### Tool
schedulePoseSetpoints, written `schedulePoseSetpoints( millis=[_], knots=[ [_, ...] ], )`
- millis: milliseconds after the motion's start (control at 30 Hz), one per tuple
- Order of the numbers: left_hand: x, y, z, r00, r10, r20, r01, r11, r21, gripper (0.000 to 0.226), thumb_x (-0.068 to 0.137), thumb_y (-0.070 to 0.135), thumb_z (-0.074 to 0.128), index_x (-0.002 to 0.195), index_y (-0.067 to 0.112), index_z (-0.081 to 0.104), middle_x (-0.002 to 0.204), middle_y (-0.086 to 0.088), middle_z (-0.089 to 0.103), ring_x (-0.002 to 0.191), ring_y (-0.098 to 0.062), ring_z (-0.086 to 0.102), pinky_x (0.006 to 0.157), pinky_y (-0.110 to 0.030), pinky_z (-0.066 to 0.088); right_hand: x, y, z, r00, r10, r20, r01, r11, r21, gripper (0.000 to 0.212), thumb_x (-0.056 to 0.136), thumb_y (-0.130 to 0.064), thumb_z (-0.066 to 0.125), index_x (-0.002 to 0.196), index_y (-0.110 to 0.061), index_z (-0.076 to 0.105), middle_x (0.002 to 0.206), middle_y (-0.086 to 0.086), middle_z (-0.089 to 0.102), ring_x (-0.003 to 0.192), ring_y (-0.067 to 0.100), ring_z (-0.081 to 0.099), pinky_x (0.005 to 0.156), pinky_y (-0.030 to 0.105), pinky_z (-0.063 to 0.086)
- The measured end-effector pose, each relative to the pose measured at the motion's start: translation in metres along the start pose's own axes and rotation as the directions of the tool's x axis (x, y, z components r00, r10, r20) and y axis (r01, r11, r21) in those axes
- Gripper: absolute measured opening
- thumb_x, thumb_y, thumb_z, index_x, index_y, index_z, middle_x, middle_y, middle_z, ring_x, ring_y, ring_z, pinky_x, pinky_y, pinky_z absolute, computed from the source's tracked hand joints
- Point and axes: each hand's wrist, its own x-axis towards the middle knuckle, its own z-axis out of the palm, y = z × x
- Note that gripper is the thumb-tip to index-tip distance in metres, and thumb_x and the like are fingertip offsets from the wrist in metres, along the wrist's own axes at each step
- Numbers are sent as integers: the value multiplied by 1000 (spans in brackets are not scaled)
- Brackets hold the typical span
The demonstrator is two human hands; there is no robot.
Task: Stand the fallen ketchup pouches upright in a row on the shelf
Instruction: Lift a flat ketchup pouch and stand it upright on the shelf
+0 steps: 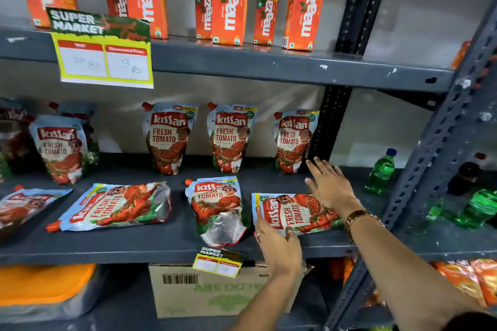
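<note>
On the dark grey shelf (161,244), three ketchup pouches stand upright along the back (168,140) (231,140) (294,142), and another upright one (60,150) is further left. Several pouches lie flat in front: one at the far left (24,204), one on its side (118,207), one in the middle (217,209) and the rightmost one (293,212). My left hand (277,244) grips the near left edge of the rightmost fallen pouch. My right hand (330,185), fingers spread, rests at that pouch's far right end.
Orange juice cartons (228,2) line the upper shelf, with a yellow price sign (105,62) hanging from its edge. Green bottles (380,172) sit to the right past the perforated post (430,158). A cardboard box (209,290) sits below.
</note>
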Motion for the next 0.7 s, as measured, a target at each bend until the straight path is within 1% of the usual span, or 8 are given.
schedulePoseSetpoints(
  millis=[67,100,167,233,333,467,600,700],
  knots=[
    [-3,1,11,989,-125,-80,121,991,-48,59,79,0,59,132,-1,33,133,-20,47,122,-33,44,105,-42,37,6,8,0,1000,-1,-4,1,1000,5,54,97,-37,29,146,-20,15,157,7,14,144,25,12,118,41,10],
    [-4,1,16,972,-216,-94,211,975,-66,58,78,-1,59,130,-3,34,132,-23,47,123,-36,43,105,-42,36,10,12,3,1000,-8,6,8,1000,6,53,97,-37,29,146,-19,18,157,7,16,143,26,15,117,41,13],
    [-5,3,26,930,-358,-83,346,929,-128,54,79,1,59,128,-4,36,132,-25,47,124,-39,42,104,-41,35,16,18,6,998,-13,54,12,1000,24,51,97,-36,31,144,-17,24,155,8,23,140,28,23,114,41,19],
    [-1,2,35,903,-425,-63,414,899,-140,50,81,3,58,126,-4,37,132,-26,48,124,-40,43,103,-40,36,19,21,10,995,-3,95,0,1000,29,49,96,-34,33,141,-16,31,150,9,33,135,30,33,109,41,28],
    [3,2,44,904,-421,-77,409,903,-132,48,84,3,54,128,-2,36,130,-24,52,121,-37,48,101,-38,38,19,27,18,984,18,175,-32,997,74,44,95,-32,36,136,-16,40,141,11,45,125,33,45,101,42,40],
    [14,4,54,895,-430,-117,419,902,-106,43,87,4,50,128,-2,38,128,-26,53,118,-39,49,99,-39,40,21,33,28,978,24,207,-50,991,122,35,95,-30,36,118,-15,57,127,12,57,113,30,54,91,38,44],
    [22,3,62,878,-453,-154,452,891,-43,44,87,6,52,127,-6,40,130,-27,48,123,-40,44,100,-40,39,23,35,28,971,16,237,-53,987,151,37,95,-31,35,119,-15,58,127,12,58,115,30,53,94,37,43],
    [33,4,64,890,-430,-151,423,903,-76,40,85,6,51,124,-5,46,126,-26,52,118,-40,48,97,-41,42,21,40,26,955,71,289,-120,980,157,41,95,-35,34,119,-11,57,125,15,58,113,31,54,92,37,44]
  ],
)
